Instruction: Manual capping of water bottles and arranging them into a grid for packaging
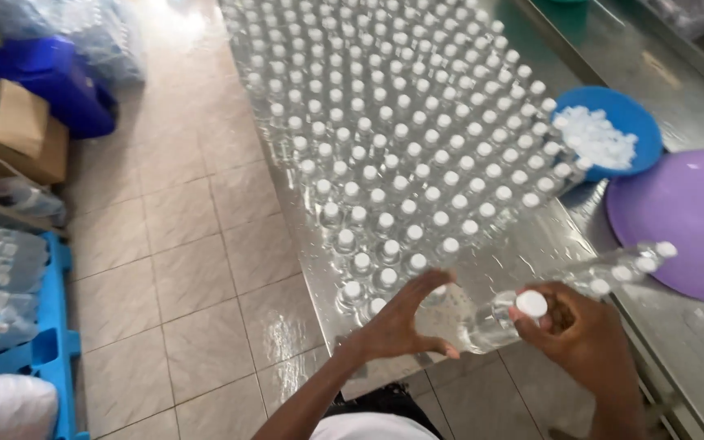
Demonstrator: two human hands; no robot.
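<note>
A clear plastic bottle [482, 322] with a white cap [531, 304] lies tilted between both hands near the table's front edge. My left hand [401, 326] cups its body from the left. My right hand [584, 338] grips the neck end, fingers around the cap. Just beyond, several capped clear bottles [393, 155] stand upright in tight rows across the steel table [531, 244]. A few more capped bottles [629, 265] lie on their sides to the right of my hands.
A blue bowl [641, 114] holds loose white caps [596, 138] at the right. A purple bowl [686, 220] sits upturned beside it. On the tiled floor to the left are a blue pallet [55, 342] with wrapped bottle packs, a cardboard box [22, 130] and a blue container [50, 77].
</note>
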